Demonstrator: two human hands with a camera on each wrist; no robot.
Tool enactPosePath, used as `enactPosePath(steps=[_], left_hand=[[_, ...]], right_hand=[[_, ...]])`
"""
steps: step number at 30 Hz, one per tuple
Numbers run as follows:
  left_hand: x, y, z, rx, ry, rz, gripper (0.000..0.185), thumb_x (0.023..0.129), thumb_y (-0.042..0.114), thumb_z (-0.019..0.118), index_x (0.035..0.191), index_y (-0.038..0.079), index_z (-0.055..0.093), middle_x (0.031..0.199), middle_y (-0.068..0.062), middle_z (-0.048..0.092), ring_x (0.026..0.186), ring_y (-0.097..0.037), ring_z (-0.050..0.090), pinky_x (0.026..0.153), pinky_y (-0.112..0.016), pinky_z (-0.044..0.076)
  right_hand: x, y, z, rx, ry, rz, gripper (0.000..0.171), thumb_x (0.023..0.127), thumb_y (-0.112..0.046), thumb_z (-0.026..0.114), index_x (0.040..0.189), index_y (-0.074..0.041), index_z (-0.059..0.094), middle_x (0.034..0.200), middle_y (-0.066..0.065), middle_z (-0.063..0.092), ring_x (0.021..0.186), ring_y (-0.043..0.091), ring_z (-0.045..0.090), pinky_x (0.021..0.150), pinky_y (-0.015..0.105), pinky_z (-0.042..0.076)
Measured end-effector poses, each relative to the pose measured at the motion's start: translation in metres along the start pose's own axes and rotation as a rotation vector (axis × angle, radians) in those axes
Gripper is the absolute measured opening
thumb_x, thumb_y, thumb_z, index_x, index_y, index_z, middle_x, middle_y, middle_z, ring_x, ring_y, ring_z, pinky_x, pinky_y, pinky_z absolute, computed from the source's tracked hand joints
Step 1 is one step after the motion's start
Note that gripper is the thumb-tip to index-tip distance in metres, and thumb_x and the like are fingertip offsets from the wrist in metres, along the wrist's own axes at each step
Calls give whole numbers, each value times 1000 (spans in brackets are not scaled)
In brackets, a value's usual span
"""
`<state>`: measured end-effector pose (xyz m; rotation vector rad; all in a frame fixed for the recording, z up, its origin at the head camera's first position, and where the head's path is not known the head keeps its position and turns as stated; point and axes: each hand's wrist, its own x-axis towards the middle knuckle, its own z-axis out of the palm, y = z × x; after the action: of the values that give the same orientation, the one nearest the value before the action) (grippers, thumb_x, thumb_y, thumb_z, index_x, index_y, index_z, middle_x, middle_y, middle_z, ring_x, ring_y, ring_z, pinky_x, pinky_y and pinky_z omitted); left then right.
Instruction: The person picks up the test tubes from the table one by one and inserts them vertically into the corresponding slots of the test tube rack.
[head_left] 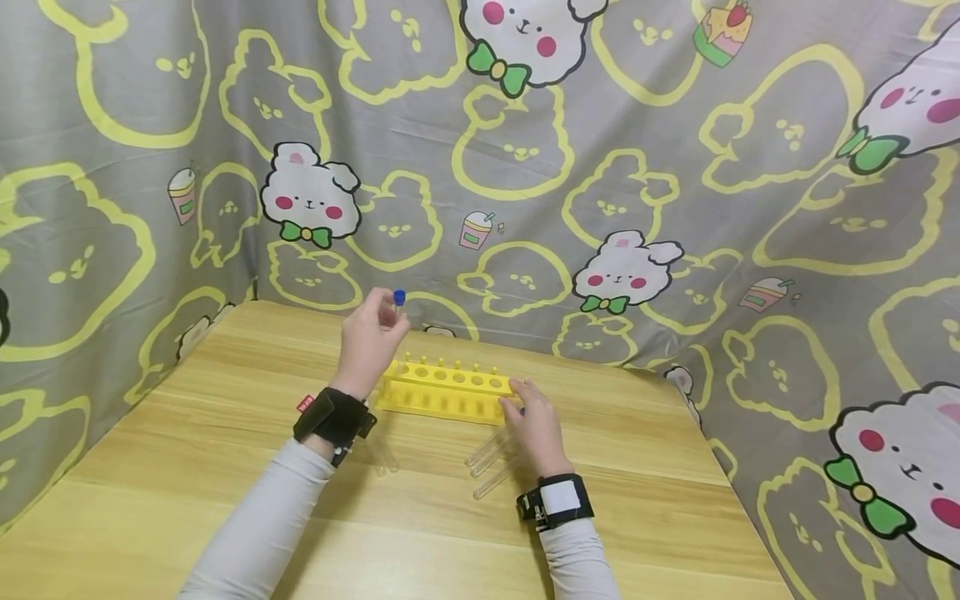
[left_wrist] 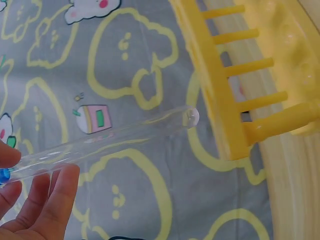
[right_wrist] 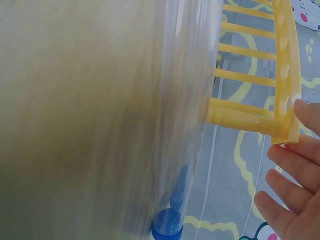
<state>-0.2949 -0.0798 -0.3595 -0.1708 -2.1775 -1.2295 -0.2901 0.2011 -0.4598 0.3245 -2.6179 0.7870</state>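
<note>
My left hand [head_left: 367, 337] pinches a clear test tube [left_wrist: 115, 140] near its blue cap [head_left: 400, 296], raised over the left end of a yellow test tube rack [head_left: 431, 406]. In the left wrist view the tube's rounded bottom points toward the rack's top plate, apart from it. With thumb and fingers, my right hand [head_left: 536, 429] grips the right end of the rack's top plate [right_wrist: 295, 75]. The rack has a row of round holes and a row of pegs along its back.
Several clear tubes [head_left: 491, 483] lie on the wooden table [head_left: 420, 533] by my right hand; blue caps [right_wrist: 167, 222] show up close in the right wrist view. More tubes [head_left: 384, 458] lie near my left wrist. A patterned grey curtain [head_left: 420, 125] surrounds the table's back and sides.
</note>
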Motion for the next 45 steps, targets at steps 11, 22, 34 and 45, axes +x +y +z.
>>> enactPosePath(steps=[11, 22, 34, 45], left_hand=[[-8, -16, 15, 32, -61, -17, 25, 88, 14, 66, 110, 8, 56, 87, -12, 68, 81, -28, 66, 76, -43, 54], [-18, -36, 24, 51, -97, -54, 26, 88, 12, 65, 112, 7, 56, 86, -13, 68, 81, -28, 66, 74, -41, 55], [-26, -49, 29, 58, -122, -81, 25, 88, 14, 65, 111, 8, 56, 86, -11, 68, 81, -27, 66, 74, -42, 55], [-28, -50, 29, 59, -142, -110, 26, 90, 14, 64, 113, 9, 55, 90, -12, 68, 85, -28, 68, 77, -42, 56]], right_hand=[[0, -1, -1, 2, -2, 6, 45, 91, -25, 68, 129, -4, 60, 134, 16, 60, 134, 34, 49, 108, 50, 40], [0, -2, -2, -2, -13, 9, 44, 92, -25, 67, 130, -5, 60, 134, 16, 60, 135, 33, 48, 108, 49, 41], [0, -1, -1, -7, 0, -4, 44, 92, -26, 67, 129, -4, 60, 132, 16, 62, 134, 34, 50, 108, 49, 41], [0, -4, -2, 8, -1, 2, 43, 92, -26, 67, 129, -3, 61, 132, 16, 62, 134, 34, 49, 108, 49, 41]])
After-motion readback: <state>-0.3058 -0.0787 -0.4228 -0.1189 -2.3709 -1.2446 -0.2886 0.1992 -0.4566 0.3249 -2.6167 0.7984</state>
